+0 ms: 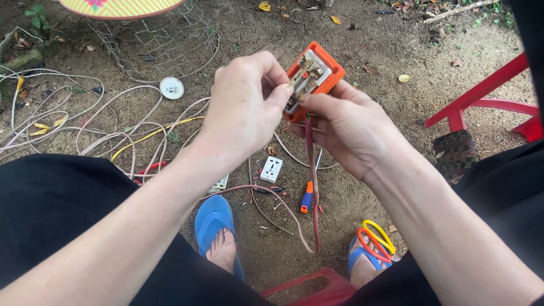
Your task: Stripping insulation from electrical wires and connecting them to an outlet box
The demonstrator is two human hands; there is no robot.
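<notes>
Hands: your left hand [243, 107] and right hand [345, 127] are both up in front of you, close together, above the ground.
Left hand: its thumb and first finger are pinched tight on a small part at the edge of the orange socket box [313, 76].
Right hand: it is closed around the lower end of the box and holds it from under and from the right side.
Box: it sits between your two hands, open side up, tilted so its long side runs from low near your fingers to high and away to the right.
Brown wire [311, 187]: it comes out of the low end of the box and hangs straight down between your feet.
Nearer hand: both touch the box; the left fingertips are right on the metal parts inside.
Ground: a small white socket [271, 169] and an orange and blue screwdriver [306, 198] lie on the dirt below your hands.
Left of you: a heap of pale wires [85, 130] lies well apart from the box.
Feet: blue sandals [214, 221], with red and yellow wire loops [374, 241] lying on the right one.
</notes>
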